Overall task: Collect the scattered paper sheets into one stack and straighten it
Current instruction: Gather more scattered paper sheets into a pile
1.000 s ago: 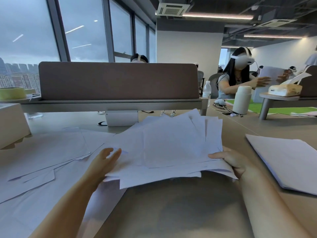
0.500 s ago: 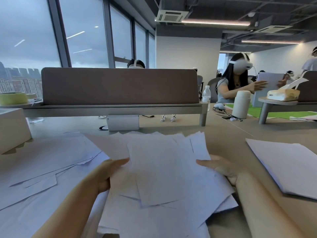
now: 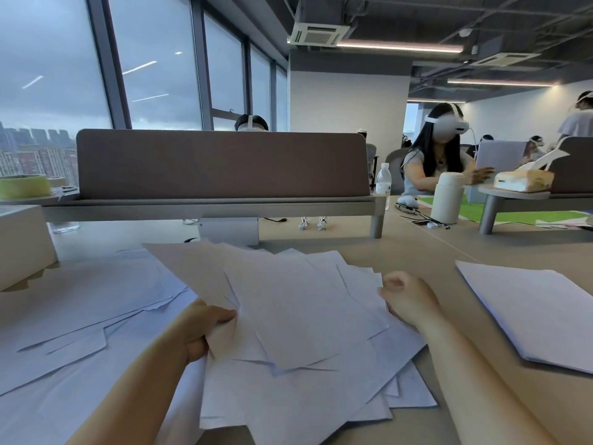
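A loose, fanned bundle of white paper sheets (image 3: 298, 319) is held tilted above the tan desk in front of me. My left hand (image 3: 200, 327) grips its left edge, thumb on top and fingers curled underneath. My right hand (image 3: 406, 298) is at the bundle's right edge with its fingers curled; whether it holds the sheets is not clear. More white sheets (image 3: 80, 303) lie spread and overlapping on the desk to the left. A neater stack of paper (image 3: 539, 309) lies flat on the desk to the right.
A brown divider panel on a grey shelf (image 3: 221, 165) runs across the back. A beige box (image 3: 22, 245) stands at far left. A white flask (image 3: 447, 197), a water bottle (image 3: 382, 184) and cables sit back right, where a person in a headset (image 3: 439, 149) holds paper.
The bundle has swung from lying flat to tilted up toward me and fanned out. My left hand has closed on its left edge, and my right hand has curled at its right edge.
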`<state>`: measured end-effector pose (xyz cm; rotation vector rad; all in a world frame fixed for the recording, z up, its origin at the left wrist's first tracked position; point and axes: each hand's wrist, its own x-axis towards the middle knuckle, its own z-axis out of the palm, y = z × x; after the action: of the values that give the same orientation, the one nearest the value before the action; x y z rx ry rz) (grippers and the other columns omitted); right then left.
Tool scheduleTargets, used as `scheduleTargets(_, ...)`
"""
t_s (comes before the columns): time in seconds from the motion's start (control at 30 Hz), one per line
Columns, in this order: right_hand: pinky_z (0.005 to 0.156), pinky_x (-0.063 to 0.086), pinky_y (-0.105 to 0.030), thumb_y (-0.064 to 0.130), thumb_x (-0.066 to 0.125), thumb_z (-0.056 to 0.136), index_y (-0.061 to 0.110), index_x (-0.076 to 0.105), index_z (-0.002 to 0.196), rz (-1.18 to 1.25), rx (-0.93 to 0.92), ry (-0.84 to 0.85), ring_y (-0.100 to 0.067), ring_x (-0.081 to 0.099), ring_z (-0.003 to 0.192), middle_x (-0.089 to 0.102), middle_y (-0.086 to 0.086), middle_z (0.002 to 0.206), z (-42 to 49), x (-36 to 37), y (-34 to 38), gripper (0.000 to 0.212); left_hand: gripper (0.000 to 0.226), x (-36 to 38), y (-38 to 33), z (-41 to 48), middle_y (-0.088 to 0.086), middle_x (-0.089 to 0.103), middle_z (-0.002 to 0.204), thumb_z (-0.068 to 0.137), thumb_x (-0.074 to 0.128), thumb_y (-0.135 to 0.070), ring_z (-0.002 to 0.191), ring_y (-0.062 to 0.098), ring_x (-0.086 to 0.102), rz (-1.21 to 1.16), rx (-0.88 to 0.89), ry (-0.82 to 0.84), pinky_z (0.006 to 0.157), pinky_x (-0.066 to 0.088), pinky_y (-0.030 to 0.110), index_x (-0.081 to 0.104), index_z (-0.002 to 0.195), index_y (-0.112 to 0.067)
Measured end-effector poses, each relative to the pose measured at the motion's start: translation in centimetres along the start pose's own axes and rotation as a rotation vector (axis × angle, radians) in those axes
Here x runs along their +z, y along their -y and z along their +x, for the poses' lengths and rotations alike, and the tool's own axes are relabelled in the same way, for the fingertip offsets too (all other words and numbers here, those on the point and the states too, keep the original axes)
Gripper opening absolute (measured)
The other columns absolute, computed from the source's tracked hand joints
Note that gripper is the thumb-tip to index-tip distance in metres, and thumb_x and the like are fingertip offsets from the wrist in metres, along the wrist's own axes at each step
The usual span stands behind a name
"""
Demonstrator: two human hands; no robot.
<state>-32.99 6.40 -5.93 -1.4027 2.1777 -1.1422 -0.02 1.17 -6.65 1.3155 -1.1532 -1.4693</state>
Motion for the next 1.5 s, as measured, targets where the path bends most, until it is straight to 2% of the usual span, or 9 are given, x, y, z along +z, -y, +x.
scheduleTargets(0.2, 0.102, 0.038, -0.028, 0.063, 0.051, 0.085, 0.025, 0.042, 0.138, -0.234, -0.107, 0.338, -0.016, 0.043, 0.132, 0.046, 0.005, 0.145, -1.2, 3.8, 1.3, 0.066, 0.027, 0.5, 0.6, 0.4, 0.020, 0.066, 0.091, 0.087, 0.053, 0.012, 0.075, 0.033, 0.063, -0.100, -0.005, -0.052, 0.059, 0.054, 0.036, 0.057, 0.110, -0.002)
scheduleTargets(0.37, 0.095, 0.042, -0.026, 0.054, 0.059, 0.084, 0.019, 0.048, 0.132, -0.102, -0.105, 0.354, -0.015, 0.051, 0.117, 0.053, 0.001, 0.131, -1.7, 4.4, 2.7, 0.060, 0.029, 1.0, 1.0, 0.5, 0.022, 0.071, 0.092, 0.082, 0.055, 0.016, 0.077, 0.034, 0.068, -0.080, 0.062, -0.044, 0.063, 0.058, 0.037, 0.064, 0.105, 0.000)
scheduleTargets(0.53, 0.105, 0.036, -0.033, 0.065, 0.056, 0.080, 0.022, 0.035, 0.143, -0.295, -0.112, 0.290, -0.024, 0.036, 0.135, 0.042, -0.002, 0.146, -2.0, 4.4, 2.6, 0.078, 0.025, 1.5, 0.9, 0.3, 0.017, 0.072, 0.083, 0.083, 0.055, 0.016, 0.074, 0.032, 0.068, -0.086, 0.094, -0.051, 0.064, 0.056, 0.036, 0.066, 0.091, -0.005)
scheduleTargets(0.77, 0.094, 0.037, -0.026, 0.053, 0.064, 0.082, 0.019, 0.043, 0.136, 0.211, -0.023, 0.325, -0.016, 0.044, 0.127, 0.043, 0.002, 0.142, -2.6, 4.3, 3.8, 0.067, 0.025, 1.4, 1.1, 0.4, 0.022, 0.072, 0.091, 0.081, 0.058, 0.012, 0.082, 0.037, 0.069, -0.054, 0.111, -0.083, 0.073, 0.057, 0.042, 0.067, 0.099, -0.003)
scheduleTargets(0.9, 0.098, 0.048, -0.042, 0.041, 0.069, 0.083, 0.011, 0.050, 0.124, 0.624, 0.224, 0.307, -0.025, 0.046, 0.121, 0.047, -0.007, 0.129, -2.5, 3.6, 4.4, 0.055, 0.026, 1.8, 1.2, 0.1, 0.018, 0.074, 0.085, 0.069, 0.067, -0.003, 0.075, 0.031, 0.072, -0.030, 0.199, -0.055, 0.060, 0.057, 0.034, 0.068, 0.095, -0.006)
scheduleTargets(1.03, 0.080, 0.057, -0.042, 0.031, 0.071, 0.084, 0.012, 0.047, 0.115, 0.778, 0.340, 0.366, -0.030, 0.054, 0.109, 0.043, -0.011, 0.120, -2.5, 3.6, 4.7, 0.043, 0.039, 1.9, 1.2, 0.1, 0.014, 0.074, 0.088, 0.064, 0.067, -0.020, 0.079, 0.028, 0.072, 0.007, 0.219, -0.062, 0.058, 0.055, 0.031, 0.065, 0.101, -0.010)
scheduleTargets(1.13, 0.079, 0.054, -0.035, 0.035, 0.072, 0.082, 0.011, 0.046, 0.124, 0.620, 0.284, 0.343, -0.026, 0.060, 0.093, 0.052, -0.013, 0.114, -2.6, 4.2, 4.5, 0.055, 0.029, 1.8, 0.9, 0.1, 0.016, 0.072, 0.087, 0.078, 0.063, -0.014, 0.079, 0.031, 0.070, -0.011, 0.169, -0.085, 0.057, 0.055, 0.032, 0.060, 0.106, -0.008)
scheduleTargets(1.27, 0.104, 0.036, -0.032, 0.048, 0.066, 0.082, 0.016, 0.037, 0.138, -0.105, -0.008, 0.228, -0.026, 0.039, 0.130, 0.045, -0.004, 0.140, -3.0, 4.9, 3.9, 0.071, 0.006, 1.9, 0.6, -0.2, 0.011, 0.050, 0.065, 0.083, 0.044, 0.000, 0.058, 0.025, 0.049, -0.081, 0.058, -0.132, 0.058, 0.039, 0.027, 0.048, 0.087, -0.003)
scheduleTargets(1.5, 0.090, 0.036, -0.029, 0.041, 0.070, 0.082, 0.018, 0.037, 0.137, 0.393, 0.095, 0.300, -0.021, 0.044, 0.123, 0.042, 0.000, 0.133, -2.8, 4.7, 4.4, 0.068, 0.044, 1.7, 1.2, 0.3, 0.027, 0.065, 0.100, 0.072, 0.054, 0.006, 0.081, 0.040, 0.068, -0.021, 0.039, -0.124, 0.066, 0.058, 0.043, 0.050, 0.116, 0.001)
